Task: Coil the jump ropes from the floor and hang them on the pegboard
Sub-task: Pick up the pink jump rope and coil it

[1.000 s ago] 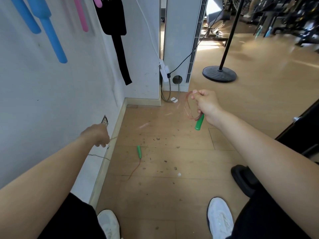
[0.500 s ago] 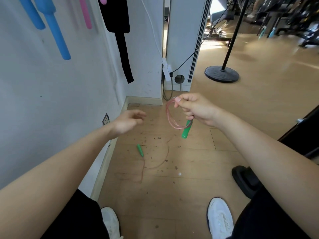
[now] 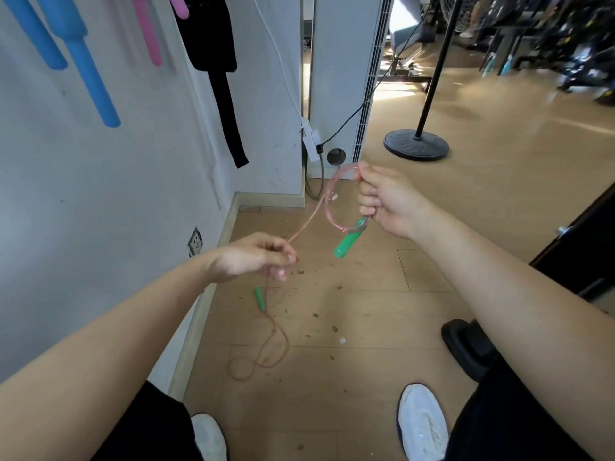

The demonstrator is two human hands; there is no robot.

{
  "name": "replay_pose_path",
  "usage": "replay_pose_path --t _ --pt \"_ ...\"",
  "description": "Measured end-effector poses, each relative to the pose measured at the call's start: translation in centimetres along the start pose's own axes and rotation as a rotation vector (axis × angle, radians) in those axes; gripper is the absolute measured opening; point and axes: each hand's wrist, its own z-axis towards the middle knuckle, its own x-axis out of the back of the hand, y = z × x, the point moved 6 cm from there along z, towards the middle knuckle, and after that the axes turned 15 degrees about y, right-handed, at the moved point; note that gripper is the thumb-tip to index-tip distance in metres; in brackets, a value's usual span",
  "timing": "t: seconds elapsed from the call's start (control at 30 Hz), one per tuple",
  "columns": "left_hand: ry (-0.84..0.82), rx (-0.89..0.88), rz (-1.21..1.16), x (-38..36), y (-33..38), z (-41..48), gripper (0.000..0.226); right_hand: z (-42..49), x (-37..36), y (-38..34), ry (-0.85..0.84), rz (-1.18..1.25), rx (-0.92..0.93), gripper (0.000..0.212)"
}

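Between the hands the pink jump rope [image 3: 327, 202] runs taut; the right hand [image 3: 386, 201] grips a small coil, one green handle [image 3: 347, 241] hanging below its fist; the left hand [image 3: 256, 257], lower, pinches the strand, slack and second handle [image 3: 259, 298] on the floor [image 3: 366, 361] beneath it; coiling is midway; next, the left should feed another loop up; earlier it was open, off the rope.
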Motion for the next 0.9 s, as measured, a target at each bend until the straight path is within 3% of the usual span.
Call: replay_pose_path --t 0.1,0.23,0.47,0.63,0.9 --pt "0.161 0.076 -0.086 1.9 -1.4 0.4 0.023 1.0 1.4 0.5 0.156 0.192 -0.154 0.034" --pt "0.303 0.130 -0.157 3.9 -3.3 0.6 0.008 1.6 2.8 0.4 0.291 0.397 -0.255 0.038" --pt "0.621 0.125 -0.100 6.6 -4.3 0.2 0.014 2.4 3.9 0.1 0.313 0.503 -0.273 0.034" --pt "0.517 -0.126 0.349 6.7 -1.6 0.2 0.013 1.4 1.8 0.9 0.214 0.332 -0.210 0.027" --pt "0.256 -0.390 0.397 2.1 4.3 -1.8 0.013 -2.1 -2.7 3.5 -0.031 -0.112 -0.070 0.021"
